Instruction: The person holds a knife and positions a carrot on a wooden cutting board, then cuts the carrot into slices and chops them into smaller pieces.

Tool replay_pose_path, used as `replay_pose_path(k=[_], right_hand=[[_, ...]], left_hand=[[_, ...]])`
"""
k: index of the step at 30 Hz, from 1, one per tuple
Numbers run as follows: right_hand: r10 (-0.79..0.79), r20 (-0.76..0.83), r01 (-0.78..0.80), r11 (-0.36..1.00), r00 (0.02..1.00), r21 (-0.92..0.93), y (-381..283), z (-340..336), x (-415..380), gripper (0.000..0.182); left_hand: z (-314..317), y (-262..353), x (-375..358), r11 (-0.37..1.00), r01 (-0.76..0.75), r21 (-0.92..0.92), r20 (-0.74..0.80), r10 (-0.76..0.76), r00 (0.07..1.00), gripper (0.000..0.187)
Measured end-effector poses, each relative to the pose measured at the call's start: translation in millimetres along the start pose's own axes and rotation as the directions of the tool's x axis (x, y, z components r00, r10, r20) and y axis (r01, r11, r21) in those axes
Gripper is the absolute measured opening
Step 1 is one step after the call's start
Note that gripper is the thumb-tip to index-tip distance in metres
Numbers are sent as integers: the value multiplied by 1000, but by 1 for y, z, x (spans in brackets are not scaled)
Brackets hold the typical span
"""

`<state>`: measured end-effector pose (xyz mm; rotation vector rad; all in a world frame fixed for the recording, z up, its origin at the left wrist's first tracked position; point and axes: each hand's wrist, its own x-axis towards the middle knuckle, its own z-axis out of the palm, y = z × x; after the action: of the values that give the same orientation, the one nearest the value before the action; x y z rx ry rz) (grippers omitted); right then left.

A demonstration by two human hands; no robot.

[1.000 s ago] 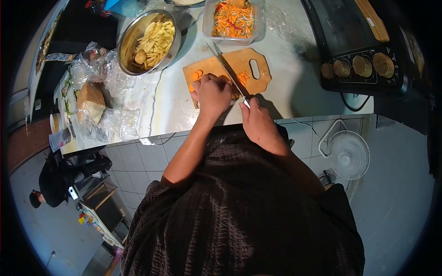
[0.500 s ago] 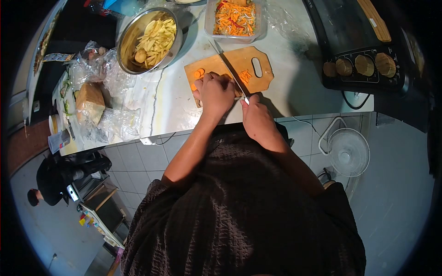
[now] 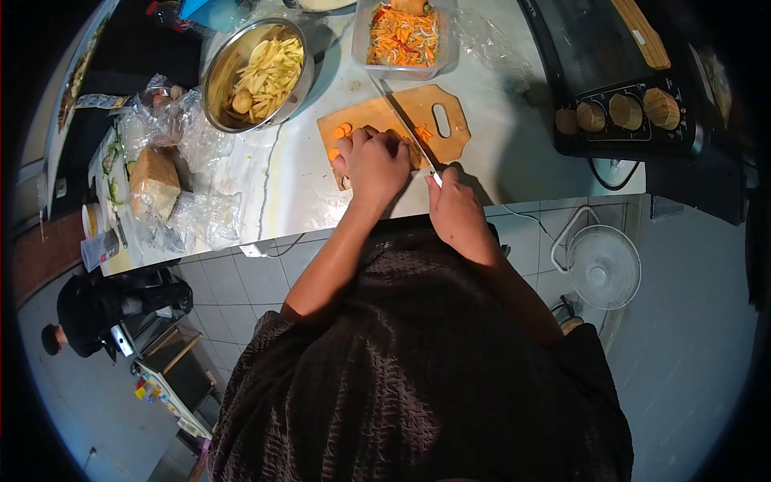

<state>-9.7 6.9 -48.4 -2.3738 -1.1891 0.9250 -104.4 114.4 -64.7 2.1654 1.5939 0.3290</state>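
A wooden cutting board with an oval hole lies near the counter's front edge. My left hand is bent over the board with its fingers curled down; what lies beneath the fingertips is hidden. Beside those fingers, at the board's left, are orange carrot slices. My right hand is closed round the white handle of a long knife. The blade slants up and left across the board, close to my left fingers. Thin carrot strips lie just right of the blade.
A steel bowl of pale cut strips stands back left, a clear container of shredded vegetables behind the board. Plastic bags and a wrapped block lie left. A black oven stands right; a person is at far left.
The knife handle and my right hand have moved slightly right relative to the board. My left hand stays curled over it. The whole view has shifted a little.
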Motion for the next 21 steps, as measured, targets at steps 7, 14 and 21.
replay_pose_path(k=[7, 14, 21], right_hand=[[-27, 3, 27, 998, 1000, 50, 5, 1, 3, 34], [-46, 14, 45, 997, 999, 66, 8, 2, 4, 35], [-90, -5, 90, 994, 996, 58, 3, -1, 2, 35]], left_hand=[[0, 1, 2, 999, -18, 51, 7, 17, 1000, 23], [-5, -7, 3, 999, 11, -40, -9, -12, 1000, 23], [-7, -6, 3, 1000, 6, -21, 18, -6, 1000, 21]])
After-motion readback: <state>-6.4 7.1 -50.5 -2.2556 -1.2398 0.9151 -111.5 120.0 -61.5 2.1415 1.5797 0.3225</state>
